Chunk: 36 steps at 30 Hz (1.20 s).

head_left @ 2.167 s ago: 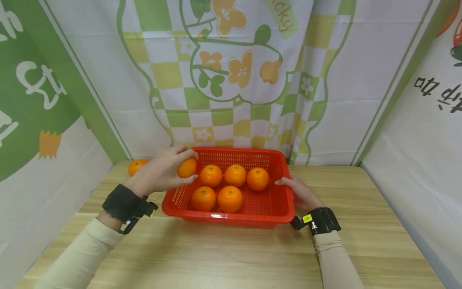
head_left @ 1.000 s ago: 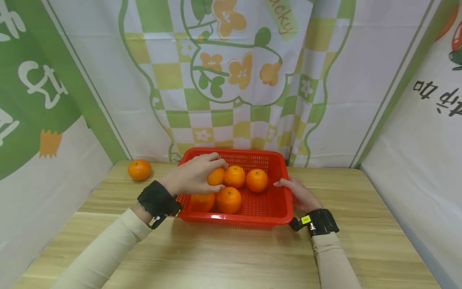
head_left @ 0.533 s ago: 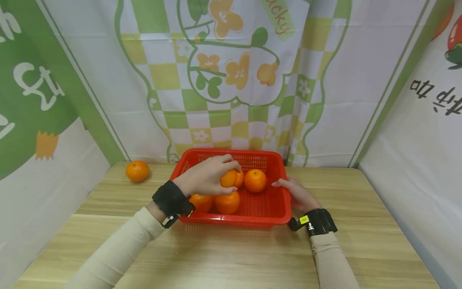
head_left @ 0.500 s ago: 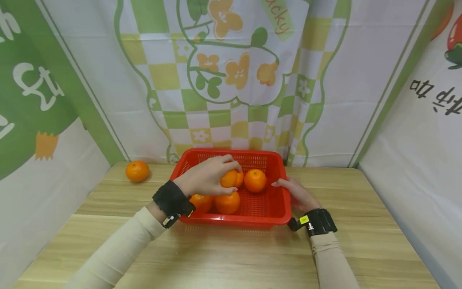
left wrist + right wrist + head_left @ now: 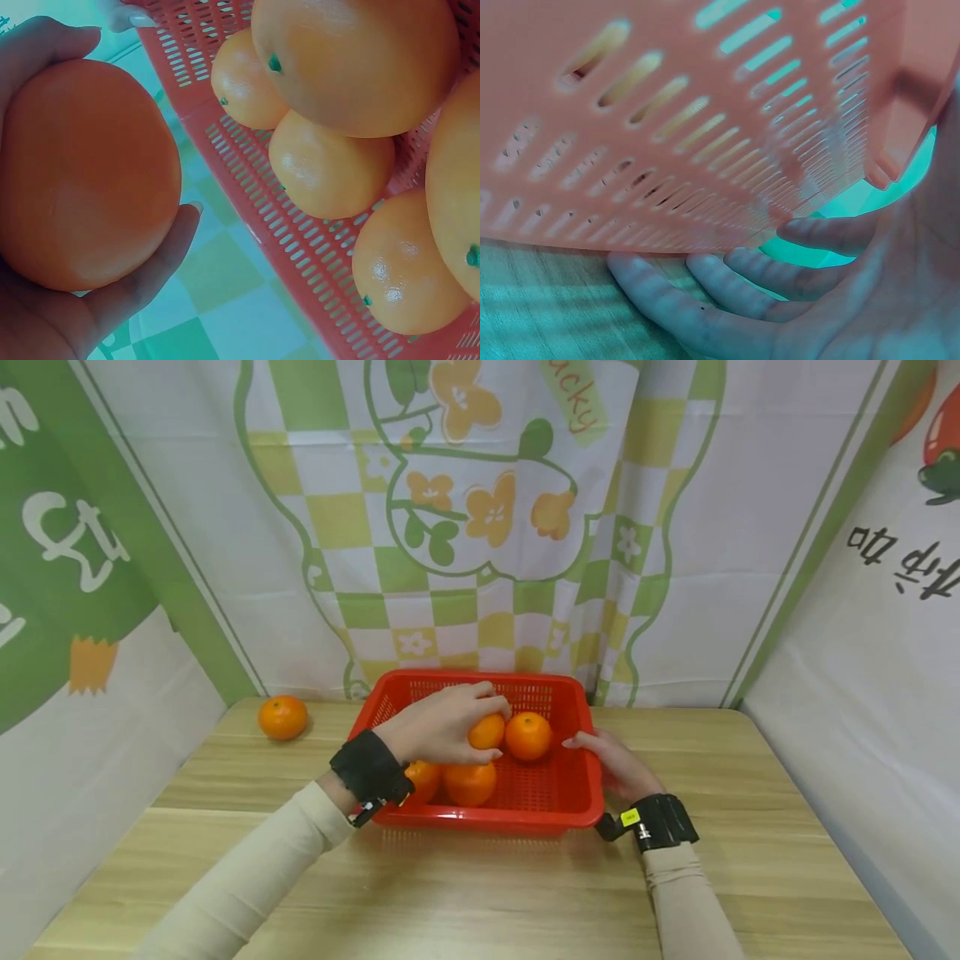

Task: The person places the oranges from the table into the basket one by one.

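Observation:
My left hand (image 5: 450, 727) holds an orange (image 5: 487, 732) over the middle of the red plastic basket (image 5: 510, 820). In the left wrist view, fingers and thumb curl around this orange (image 5: 86, 176), apart from the several oranges (image 5: 330, 165) lying in the basket. Beside the held one in the head view sits another orange (image 5: 528, 737), and a front orange (image 5: 470, 783) lies below the hand, which hides part of the basket. My right hand (image 5: 618, 764) grips the basket's right side, thumb over the rim; its fingers (image 5: 660, 300) reach the lower outer wall in the right wrist view.
A single orange (image 5: 282, 717) lies on the wooden table (image 5: 480, 893) left of the basket, near the back edge. Behind the table hangs a checkered curtain (image 5: 480, 610). White and green printed cloths flank both sides.
My left hand has carried the orange rightward from the basket's left rim to above its middle. The right hand stays on the basket's right side, and the lone orange stays put.

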Motion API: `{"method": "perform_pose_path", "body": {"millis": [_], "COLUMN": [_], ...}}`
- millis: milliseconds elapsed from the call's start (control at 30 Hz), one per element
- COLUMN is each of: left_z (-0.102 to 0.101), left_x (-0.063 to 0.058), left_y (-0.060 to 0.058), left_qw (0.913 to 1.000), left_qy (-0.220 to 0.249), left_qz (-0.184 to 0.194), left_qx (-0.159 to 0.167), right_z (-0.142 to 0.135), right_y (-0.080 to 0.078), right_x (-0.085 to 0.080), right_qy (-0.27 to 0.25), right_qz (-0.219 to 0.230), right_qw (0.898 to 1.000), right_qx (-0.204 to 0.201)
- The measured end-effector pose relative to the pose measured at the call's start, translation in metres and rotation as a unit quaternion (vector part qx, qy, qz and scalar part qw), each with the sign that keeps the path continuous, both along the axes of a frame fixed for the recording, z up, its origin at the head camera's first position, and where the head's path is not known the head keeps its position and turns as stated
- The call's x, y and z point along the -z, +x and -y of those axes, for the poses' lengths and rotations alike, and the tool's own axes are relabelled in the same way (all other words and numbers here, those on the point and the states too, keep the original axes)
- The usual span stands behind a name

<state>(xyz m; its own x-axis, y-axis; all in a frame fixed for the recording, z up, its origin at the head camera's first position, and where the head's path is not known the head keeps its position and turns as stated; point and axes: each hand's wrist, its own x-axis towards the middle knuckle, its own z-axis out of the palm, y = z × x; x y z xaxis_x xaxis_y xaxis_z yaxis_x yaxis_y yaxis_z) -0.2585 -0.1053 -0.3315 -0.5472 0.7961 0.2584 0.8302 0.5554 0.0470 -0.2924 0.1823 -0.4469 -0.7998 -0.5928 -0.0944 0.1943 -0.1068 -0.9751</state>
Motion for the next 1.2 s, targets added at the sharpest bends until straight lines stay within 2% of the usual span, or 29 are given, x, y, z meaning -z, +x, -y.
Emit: {"method": "perform_pose_path", "body": {"millis": [167, 400, 633, 800, 1033, 1200], "left_z": [-0.003, -0.010, -0.025, -0.032, -0.040, -0.047], "left_x": [0.003, 0.006, 0.014, 0.019, 0.020, 0.024], "left_y": [-0.006, -0.021, -0.031, -0.034, -0.036, -0.033], "left_qw": [0.9998, 0.9986, 0.9977, 0.9965, 0.9958, 0.9920], "left_qy": [-0.019, -0.025, -0.022, -0.038, -0.041, -0.066], "left_qz": [-0.005, 0.039, 0.063, 0.074, 0.082, 0.107], "left_qx": [-0.006, -0.027, -0.004, -0.006, -0.003, -0.007], "right_z": [0.001, 0.001, 0.002, 0.003, 0.001, 0.001], "right_y": [0.001, 0.001, 0.000, -0.001, -0.002, -0.001], "right_x": [0.000, -0.001, -0.001, 0.001, 0.001, 0.001], "right_qy": [0.003, 0.008, 0.009, 0.003, 0.004, -0.005], "right_qz": [-0.002, -0.008, -0.006, -0.002, -0.005, -0.004], "right_qw": [1.000, 1.000, 1.000, 1.000, 1.000, 1.000], "right_qx": [0.008, 0.010, 0.021, 0.011, 0.009, 0.002]}}
